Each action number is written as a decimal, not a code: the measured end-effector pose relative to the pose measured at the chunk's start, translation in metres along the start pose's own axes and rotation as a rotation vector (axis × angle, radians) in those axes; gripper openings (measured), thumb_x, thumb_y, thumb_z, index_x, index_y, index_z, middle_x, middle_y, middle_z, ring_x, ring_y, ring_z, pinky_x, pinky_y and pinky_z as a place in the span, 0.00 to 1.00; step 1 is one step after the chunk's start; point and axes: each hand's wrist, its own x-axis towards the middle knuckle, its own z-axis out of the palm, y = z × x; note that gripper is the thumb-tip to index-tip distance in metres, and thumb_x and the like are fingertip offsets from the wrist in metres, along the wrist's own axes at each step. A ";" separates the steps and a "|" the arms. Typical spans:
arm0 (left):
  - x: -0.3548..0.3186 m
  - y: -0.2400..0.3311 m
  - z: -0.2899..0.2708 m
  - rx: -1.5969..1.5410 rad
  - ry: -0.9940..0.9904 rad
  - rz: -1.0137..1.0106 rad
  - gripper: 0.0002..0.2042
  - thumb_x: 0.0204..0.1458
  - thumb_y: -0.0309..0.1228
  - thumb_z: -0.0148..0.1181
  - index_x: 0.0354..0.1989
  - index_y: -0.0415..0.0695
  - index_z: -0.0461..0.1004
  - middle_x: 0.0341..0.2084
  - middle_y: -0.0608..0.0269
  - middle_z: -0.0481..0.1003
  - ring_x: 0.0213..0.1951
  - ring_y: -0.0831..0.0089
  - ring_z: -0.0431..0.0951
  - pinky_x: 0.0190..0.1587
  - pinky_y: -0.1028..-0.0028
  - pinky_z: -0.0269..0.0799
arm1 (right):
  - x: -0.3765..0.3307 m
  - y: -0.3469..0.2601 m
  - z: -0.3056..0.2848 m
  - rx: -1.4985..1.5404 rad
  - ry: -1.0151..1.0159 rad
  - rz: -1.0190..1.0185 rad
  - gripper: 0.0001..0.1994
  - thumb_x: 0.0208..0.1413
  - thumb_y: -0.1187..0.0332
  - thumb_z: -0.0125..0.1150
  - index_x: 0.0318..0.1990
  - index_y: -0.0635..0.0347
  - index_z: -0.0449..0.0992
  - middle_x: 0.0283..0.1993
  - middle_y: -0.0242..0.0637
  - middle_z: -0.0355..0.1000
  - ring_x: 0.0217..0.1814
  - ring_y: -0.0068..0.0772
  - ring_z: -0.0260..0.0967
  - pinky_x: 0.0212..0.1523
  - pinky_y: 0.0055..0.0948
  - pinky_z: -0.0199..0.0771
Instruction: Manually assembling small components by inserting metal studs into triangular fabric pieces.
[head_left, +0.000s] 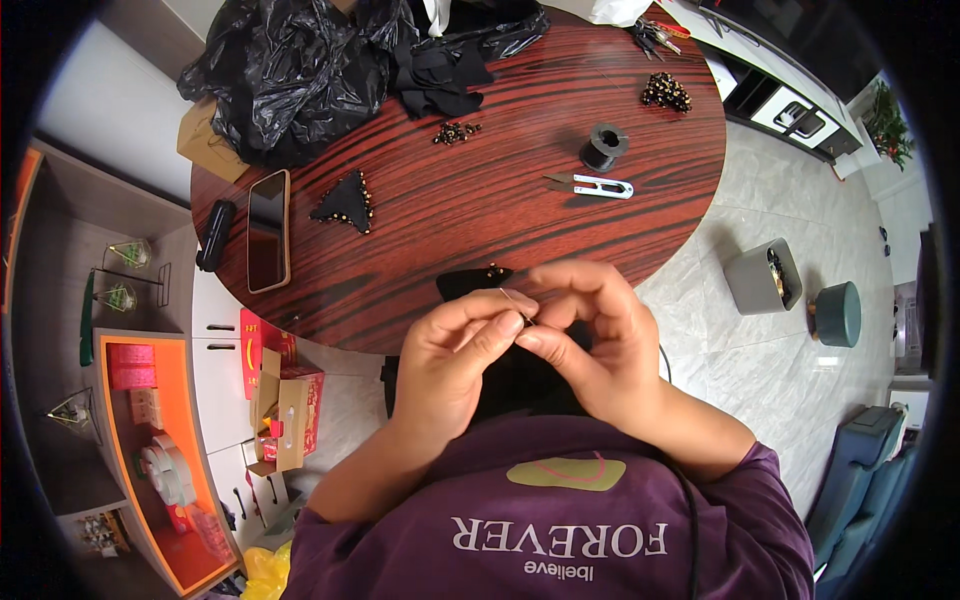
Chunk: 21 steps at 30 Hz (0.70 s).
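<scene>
Close together over the table's near edge, both of my hands have thumb and fingers pinched. A thin needle slants between the fingertips, and my left hand grips it. The fingertips of my right hand meet at its lower end, around something small and dark that I cannot make out. Just beyond the hands lies a black fabric piece, partly hidden by my fingers, with a few gold and black beads at its edge.
The striped red-brown table bears a bead-edged black triangle, a phone, a black case, loose beads, a bead heap, a thread spool, thread snips and black plastic bags. A grey bin stands right.
</scene>
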 end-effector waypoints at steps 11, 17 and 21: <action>0.045 0.034 0.044 0.327 -0.369 -0.102 0.02 0.57 0.22 0.51 0.36 0.40 0.69 0.34 0.63 0.72 0.34 0.76 0.69 0.38 0.78 0.65 | 0.028 -0.029 -0.043 0.397 -0.089 0.208 0.03 0.55 0.78 0.58 0.36 0.65 0.73 0.22 0.26 0.65 0.20 0.15 0.56 0.22 0.13 0.58; 0.072 0.031 0.071 0.919 -0.604 0.324 0.07 0.52 0.20 0.52 0.39 0.38 0.71 0.36 0.59 0.71 0.33 0.75 0.69 0.37 0.79 0.64 | 0.057 -0.068 -0.077 -0.067 0.122 -0.225 0.05 0.62 0.72 0.47 0.39 0.64 0.68 0.28 0.28 0.64 0.25 0.15 0.55 0.25 0.13 0.54; 0.088 0.024 0.070 0.993 -0.758 0.306 0.09 0.50 0.19 0.54 0.40 0.38 0.73 0.38 0.57 0.72 0.33 0.74 0.69 0.36 0.79 0.63 | 0.079 -0.092 -0.185 -0.018 0.081 -0.431 0.13 0.65 0.67 0.44 0.48 0.69 0.70 0.37 0.40 0.70 0.40 0.29 0.65 0.43 0.27 0.63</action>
